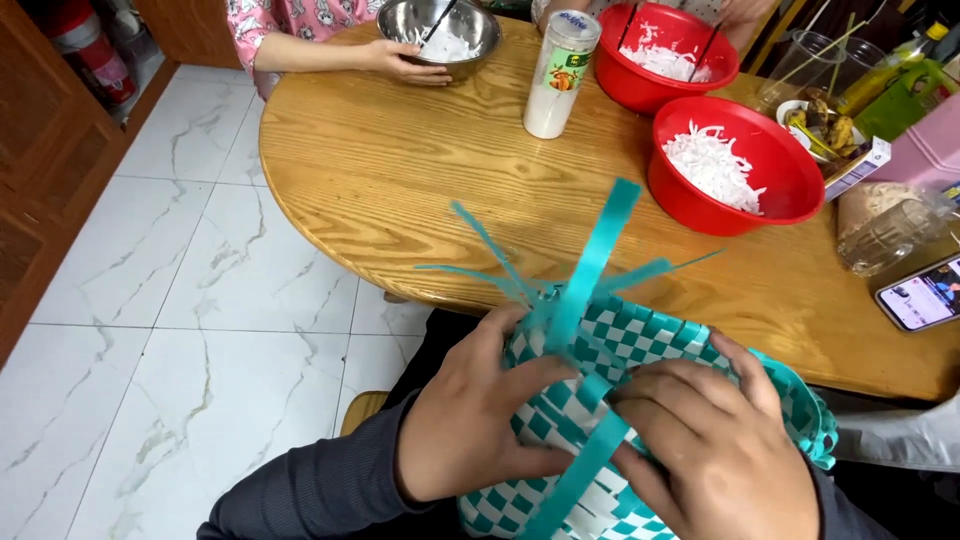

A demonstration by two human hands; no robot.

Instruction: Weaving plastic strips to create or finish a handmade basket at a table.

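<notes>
Hands (480, 410) (715, 440) grip teal-white woven basket (640, 340) — red bowls (770, 200) hold white shreds.

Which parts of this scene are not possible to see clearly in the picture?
Head view only:
- Woven basket: its lower part is cut off by the bottom edge; its middle is covered by the left hand and right hand.
- Phone: partly cut off by the right edge; screen content too small.
- Another person's hand at the steel bowl: the body is cut off by the top edge.
</notes>
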